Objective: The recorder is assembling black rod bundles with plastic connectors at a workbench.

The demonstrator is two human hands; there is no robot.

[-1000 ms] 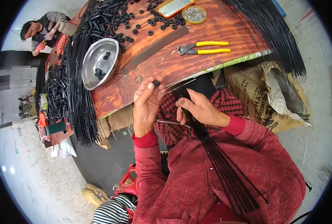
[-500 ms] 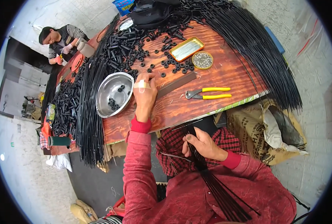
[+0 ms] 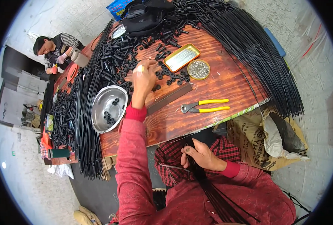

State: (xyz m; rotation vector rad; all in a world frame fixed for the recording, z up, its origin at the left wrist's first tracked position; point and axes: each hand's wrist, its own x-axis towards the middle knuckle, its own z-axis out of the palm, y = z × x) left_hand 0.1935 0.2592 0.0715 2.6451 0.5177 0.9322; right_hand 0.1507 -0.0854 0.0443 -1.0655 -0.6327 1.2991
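Over the far-left part of the table, my left hand [image 3: 143,79] reaches in among small black rings [image 3: 173,78]. Its fingers bend down toward them, and their tips are blurred and hidden, so I cannot tell if they hold a ring. Just nearer stands a steel bowl [image 3: 109,108] with several black rings inside. In front of my body, my right hand [image 3: 201,154] is closed round a bundle of thin black rods [image 3: 221,198], which runs down across my lap. Several thin pale rods [image 3: 192,134] stick out near the bundle's upper end.
Yellow-handled pincers [image 3: 206,106] lie beside a dark bar [image 3: 170,98]. A yellow tray [image 3: 181,57] of pale sticks adjoins a round dish [image 3: 198,69] of small metal pieces. Long black rods [image 3: 252,52] overhang the right edge; more rods and tubes crowd the left. A co-worker [image 3: 56,50] sits far left.
My left hand has moved farther from me, past the bowl into the black rings. My right hand keeps its grip on the rods. The view has shifted slightly.
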